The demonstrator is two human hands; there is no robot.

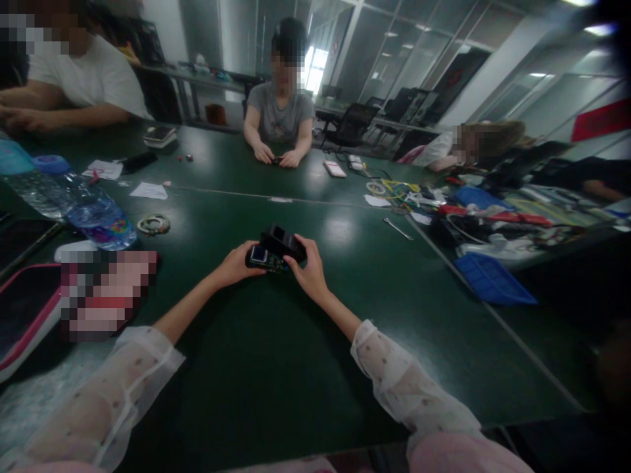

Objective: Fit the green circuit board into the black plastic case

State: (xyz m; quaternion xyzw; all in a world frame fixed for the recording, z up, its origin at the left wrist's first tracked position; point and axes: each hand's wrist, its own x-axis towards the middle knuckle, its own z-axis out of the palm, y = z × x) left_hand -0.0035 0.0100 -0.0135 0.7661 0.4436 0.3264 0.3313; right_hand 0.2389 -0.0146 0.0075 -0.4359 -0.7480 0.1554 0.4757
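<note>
Over the green table (pixel 276 368), my left hand (pixel 237 265) is closed on a small circuit board (pixel 270 263) with a little square screen at its left end. My right hand (pixel 311 269) grips a black plastic housing (pixel 283 242), which has a rectangular opening in its top. Tilted, the housing sits just above and behind the board, overlapping it in view. Whether the two parts touch, I cannot tell. The fingertips of my left hand are partly hidden behind the board.
Water bottles (pixel 93 203), a bracelet-like coil (pixel 153 225) and a pink-edged case (pixel 29 309) lie left. To the right are a wrench (pixel 397 228), a blue tray (pixel 494 278) and heaped cables (pixel 394 190). A person in grey (pixel 280 112) sits opposite, handling a small dark part.
</note>
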